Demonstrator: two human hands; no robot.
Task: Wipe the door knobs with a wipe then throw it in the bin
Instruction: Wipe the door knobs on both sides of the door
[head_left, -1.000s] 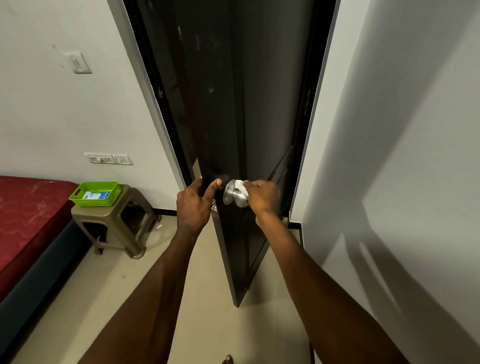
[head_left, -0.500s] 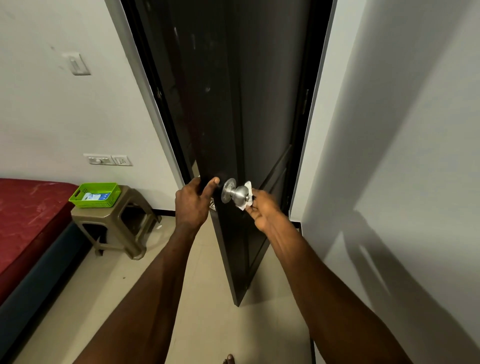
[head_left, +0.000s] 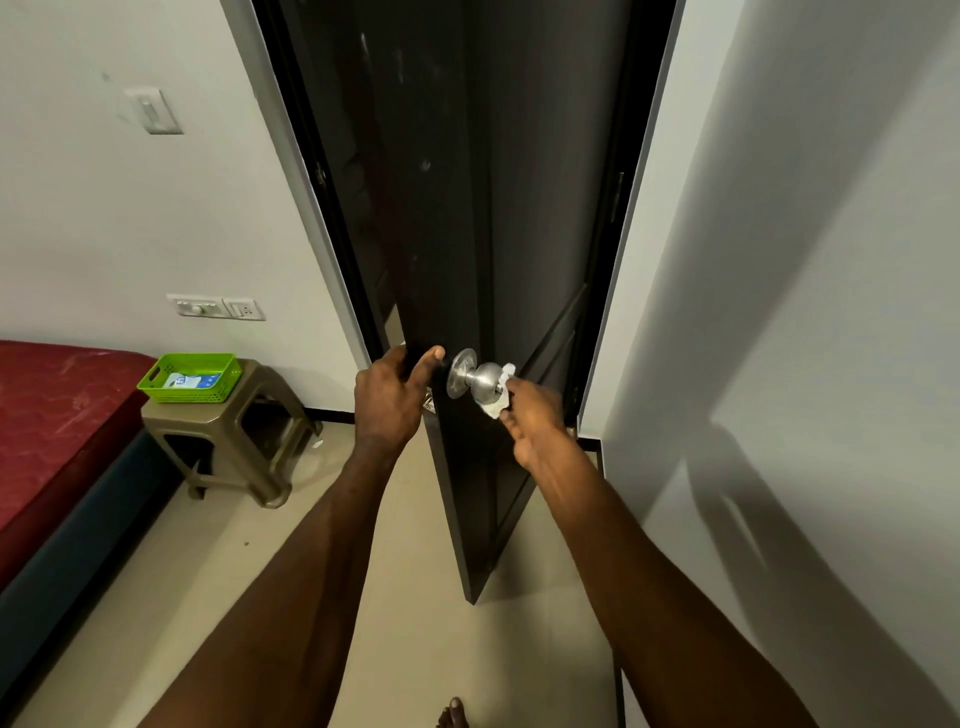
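Observation:
A dark door (head_left: 441, 234) stands half open, edge towards me. A round silver knob (head_left: 480, 382) sticks out from its right face. My right hand (head_left: 535, 415) pinches a crumpled white wipe (head_left: 498, 397) and holds it against the knob's end and underside. My left hand (head_left: 395, 397) grips the door's edge just left of the knob, thumb on the near edge, fingers wrapped to the far side. Any knob on the far side is hidden by that hand. No bin is in view.
A brown plastic stool (head_left: 234, 447) with a green basket (head_left: 189, 376) stands at the left wall, beside a red mattress (head_left: 57, 415). A white wall (head_left: 805, 338) runs close on the right. My bare toes (head_left: 453, 714) show at the bottom edge.
My right hand has come off the top of the knob and dropped to its right and underside, taking the wipe with it. The knob now shows bare. My left hand keeps its grip.

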